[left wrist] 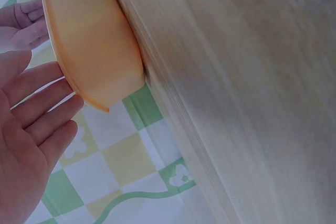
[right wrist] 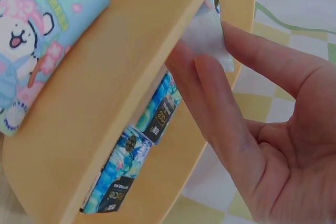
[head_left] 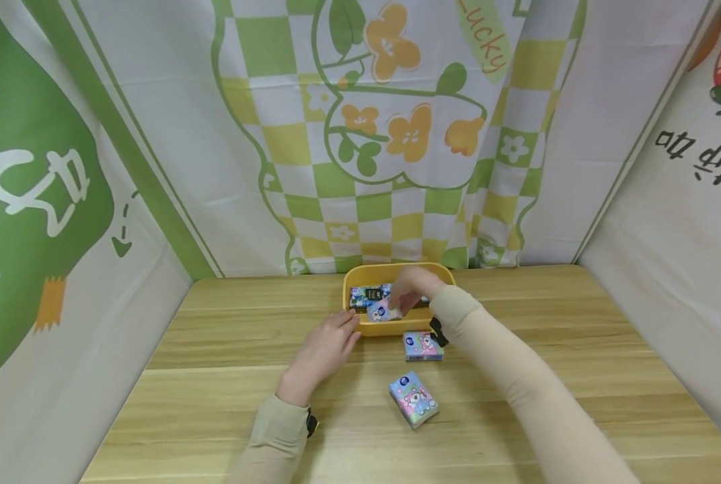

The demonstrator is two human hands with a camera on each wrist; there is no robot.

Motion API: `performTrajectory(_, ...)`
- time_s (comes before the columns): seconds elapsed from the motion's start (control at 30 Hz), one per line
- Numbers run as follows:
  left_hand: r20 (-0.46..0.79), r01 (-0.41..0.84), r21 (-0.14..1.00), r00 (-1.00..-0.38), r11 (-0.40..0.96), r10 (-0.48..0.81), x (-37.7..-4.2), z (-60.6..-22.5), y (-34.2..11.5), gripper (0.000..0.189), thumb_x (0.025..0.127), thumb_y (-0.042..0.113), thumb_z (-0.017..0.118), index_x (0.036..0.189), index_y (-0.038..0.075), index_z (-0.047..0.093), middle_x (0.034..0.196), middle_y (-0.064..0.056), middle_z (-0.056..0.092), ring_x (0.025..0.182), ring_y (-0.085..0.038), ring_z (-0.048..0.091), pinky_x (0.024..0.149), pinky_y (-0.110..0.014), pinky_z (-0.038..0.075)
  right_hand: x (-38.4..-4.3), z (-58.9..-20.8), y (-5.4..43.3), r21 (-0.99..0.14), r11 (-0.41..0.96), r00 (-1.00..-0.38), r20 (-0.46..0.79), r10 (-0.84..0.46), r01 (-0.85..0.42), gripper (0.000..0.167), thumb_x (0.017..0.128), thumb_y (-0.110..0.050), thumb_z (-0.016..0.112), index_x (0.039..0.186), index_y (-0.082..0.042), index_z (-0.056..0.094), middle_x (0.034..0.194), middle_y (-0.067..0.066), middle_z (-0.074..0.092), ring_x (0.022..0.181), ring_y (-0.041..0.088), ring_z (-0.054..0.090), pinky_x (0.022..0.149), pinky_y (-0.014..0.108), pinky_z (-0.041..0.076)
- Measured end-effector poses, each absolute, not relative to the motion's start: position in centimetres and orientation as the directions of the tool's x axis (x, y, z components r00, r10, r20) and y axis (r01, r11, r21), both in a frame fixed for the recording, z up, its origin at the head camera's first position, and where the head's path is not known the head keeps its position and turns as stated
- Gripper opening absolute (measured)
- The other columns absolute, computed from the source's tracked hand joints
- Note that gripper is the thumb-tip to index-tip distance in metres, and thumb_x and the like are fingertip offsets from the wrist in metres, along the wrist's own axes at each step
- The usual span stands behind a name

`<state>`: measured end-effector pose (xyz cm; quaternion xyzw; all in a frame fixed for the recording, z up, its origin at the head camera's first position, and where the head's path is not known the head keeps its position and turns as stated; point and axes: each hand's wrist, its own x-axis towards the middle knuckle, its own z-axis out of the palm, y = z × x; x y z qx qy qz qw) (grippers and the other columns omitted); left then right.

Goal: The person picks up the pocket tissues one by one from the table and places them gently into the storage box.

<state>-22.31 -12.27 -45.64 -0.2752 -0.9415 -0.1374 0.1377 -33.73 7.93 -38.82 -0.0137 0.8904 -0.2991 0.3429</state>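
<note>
In the head view, my right hand (head_left: 415,282) reaches into a yellow plastic basket (head_left: 397,329) and pinches a pink-and-blue tissue pack (head_left: 380,311) between thumb and fingers. The right wrist view shows a pale face of this held pack (right wrist: 207,38); part of it is behind the basket's rim. Dark blue floral tissue packs (head_left: 358,297) lie inside the basket, partly covered by the hand. My left hand (head_left: 327,344) touches the basket's left front corner with its fingertips; in the left wrist view its fingers (left wrist: 47,106) are nearly straight against the rim.
A cartoon-bear tissue pack (head_left: 424,345) lies just in front of the basket. Another such pack (head_left: 413,400) lies slantwise nearer the front. The wooden table (head_left: 215,376) meets a patterned curtain (head_left: 372,202) behind the basket, with fabric walls on both sides.
</note>
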Motion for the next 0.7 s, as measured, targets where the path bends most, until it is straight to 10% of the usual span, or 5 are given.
performTrajectory(0.7, 0.367, 0.581, 0.189, -0.789, 0.791, 0.492, -22.4, -45.8, -12.2, 0.037, 0.096, 0.02, 0.056, 0.125, -0.002, 0.06, 0.13, -0.019, 0.058, 0.121, -0.035, 0.054, 0.106, -0.046, 0.043, -34.6, -39.3, 6.3, -0.513, 0.844, -0.675, -0.68, -0.286, 0.159, 0.03, 0.093, -0.011, 0.059, 0.117, 0.008, 0.059, 0.108, 0.017, 0.067, 0.093, 0.021, 0.069, 0.091, 0.031, 0.055)
